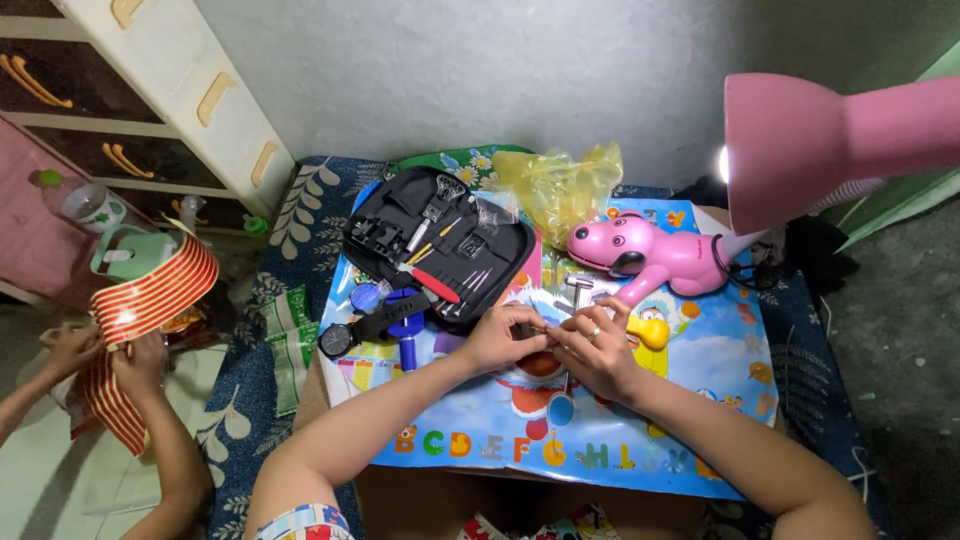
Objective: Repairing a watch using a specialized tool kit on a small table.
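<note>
My left hand [507,335] and my right hand [598,348] meet over the middle of a colourful children's play mat [660,440]. Their fingertips pinch a small dark part [535,330] between them; what the part is cannot be told. A small metal hammer [580,287] lies just beyond the fingers. A blue-handled tool [562,405] lies under my right wrist. A black wristwatch [362,328] with its strap rests to the left, next to a blue holder [407,325].
An open black tool case [440,245] with several small tools lies at the back left. A pink dog-shaped lamp base [645,255] and its pink shade [800,150] stand right. A yellow plastic bag [560,185] sits behind. Another person's hands [105,365] hold striped wrapping at left.
</note>
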